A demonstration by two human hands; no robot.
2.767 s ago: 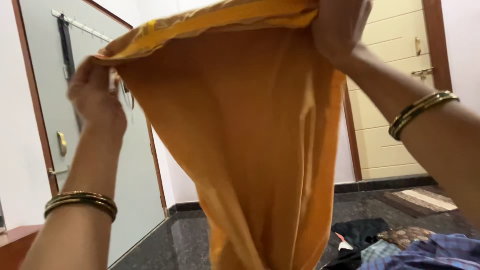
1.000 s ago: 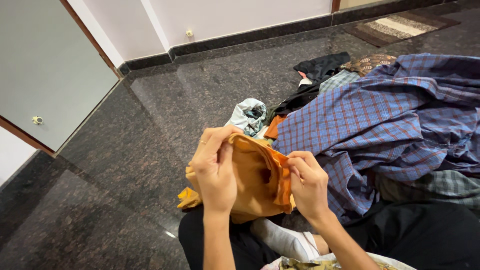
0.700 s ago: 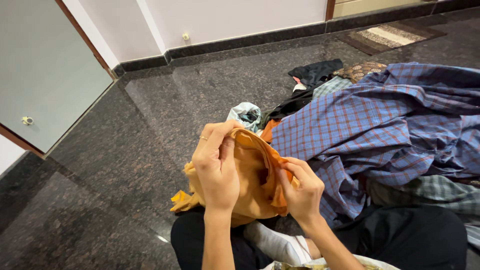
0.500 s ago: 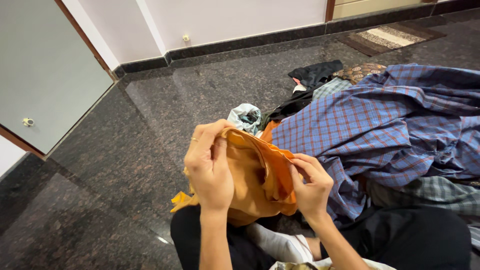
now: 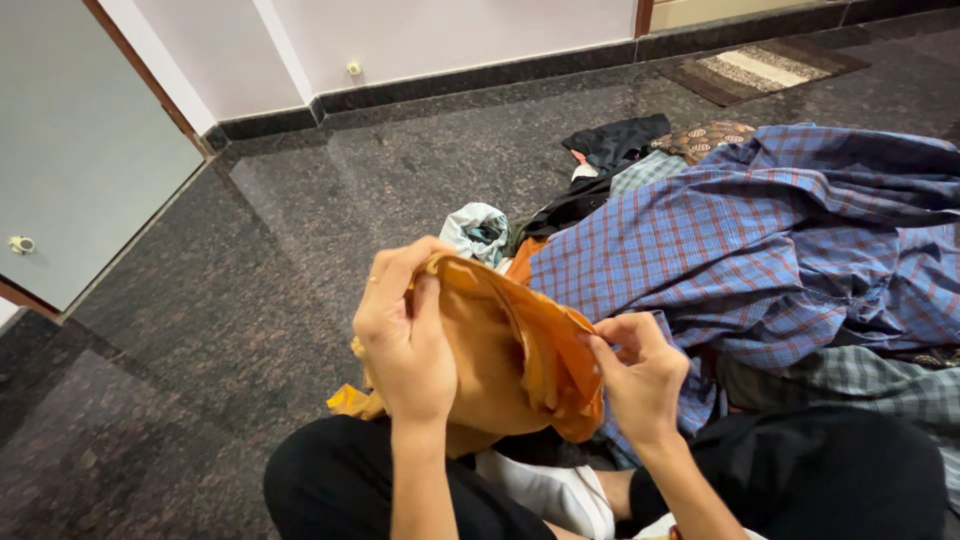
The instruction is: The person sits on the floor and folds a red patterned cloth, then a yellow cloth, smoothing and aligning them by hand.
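From the head camera I see my left hand closed on the upper edge of an orange cloth, fingers curled over the fabric. My right hand pinches the same cloth at its right side, thumb and fingertips shut on a fold. The cloth hangs bunched between both hands, just above my lap in black trousers, with a corner trailing onto the dark floor. Just beyond the cloth lies a blue checked shirt on a pile of clothes; a pale bundle and a black garment sit near it. A mat lies by the far wall, a door at left.
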